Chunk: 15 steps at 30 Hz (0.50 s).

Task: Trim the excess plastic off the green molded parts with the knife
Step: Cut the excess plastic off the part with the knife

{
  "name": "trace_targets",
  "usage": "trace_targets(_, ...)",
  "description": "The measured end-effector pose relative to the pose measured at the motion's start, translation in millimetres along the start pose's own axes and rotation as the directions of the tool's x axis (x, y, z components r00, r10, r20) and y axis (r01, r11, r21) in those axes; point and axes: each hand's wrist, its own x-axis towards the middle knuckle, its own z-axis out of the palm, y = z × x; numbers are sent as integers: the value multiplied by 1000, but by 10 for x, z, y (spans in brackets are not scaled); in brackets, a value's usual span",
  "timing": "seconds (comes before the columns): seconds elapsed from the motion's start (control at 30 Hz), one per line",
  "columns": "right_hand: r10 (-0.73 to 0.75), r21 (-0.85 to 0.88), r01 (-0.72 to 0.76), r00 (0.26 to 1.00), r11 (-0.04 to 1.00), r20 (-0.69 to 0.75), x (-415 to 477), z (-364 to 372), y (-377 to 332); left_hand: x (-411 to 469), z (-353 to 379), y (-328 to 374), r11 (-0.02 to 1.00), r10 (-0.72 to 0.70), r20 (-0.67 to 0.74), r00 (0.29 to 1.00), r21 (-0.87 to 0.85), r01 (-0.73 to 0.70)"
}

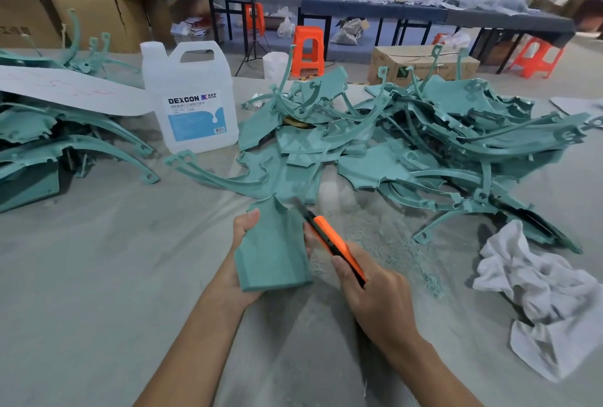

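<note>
Now my left hand [242,242] grips green plastic panel [272,250]; right hand [375,295] grips orange knife [330,234], seemingly at 1 o'clock edge; shave shallow.

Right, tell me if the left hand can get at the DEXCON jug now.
Probably: only a flat green strip lies on the table between the left hand and the jug. But that hand grips a green part, to set down first.
</note>
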Motion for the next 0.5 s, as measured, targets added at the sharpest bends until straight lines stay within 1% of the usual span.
trace_targets(0.07, 83, 78, -80, 995, 994, -47, 2, -10, 32, -42, 6, 11, 996, -39, -12, 999, 74, 40)
trace_targets(0.13, 114, 145, -104, 992, 984, -62, -14, -24, 40, -99, -3, 12, 967, -43, -97, 994, 245, 66)
trace_targets(0.17, 116, 165, -103, 991, 981, -69, -21, -28, 41, -130, -13, 0, 939, -6, -142, 990, 340, 54)
trace_targets(0.23, 135, 191, -118, 988, 974, -78, -21, -22, 45, -174, -19, -43, 867, 123, -198, 972, 498, -8)
trace_targets(0.27, 150, 196, -133, 986, 972, -76, -16, -13, 46, -192, -15, -66, 803, 198, -200, 960, 595, -42)
trace_targets(0.3, 160, 194, -143, 984, 971, -74, -13, -9, 46, -205, -13, -85, 689, 279, -181, 943, 722, -66)
trace_targets(0.33, 167, 183, -151, 983, 971, -73, -10, -10, 44, -216, -16, -102, 527, 355, -149, 923, 847, -66)
trace_targets(0.37, 169, 175, -154, 983, 972, -72, -10, -14, 43, -224, -21, -120, 358, 412, -109, 905, 932, -52)
trace_targets(0.4, 170, 176, -156, 983, 972, -66, -13, -25, 30, -230, -29, -143, 204, 467, -66, 882, 978, -35)
trace_targets(0.43, 174, 181, -161, 983, 970, -57, -19, -37, 14, -232, -34, -165, 91, 516, -27, 856, 996, -23)
trace_targets(0.47, 180, 180, -168, 982, 969, -52, -26, -50, -6, -230, -43, -185, 21, 556, 5, 831, 1000, -21)
trace_targets(0.5, 188, 171, -177, 981, 969, -52, -38, -62, -22, -226, -53, -203, -22, 582, 29, 813, 1000, -19)
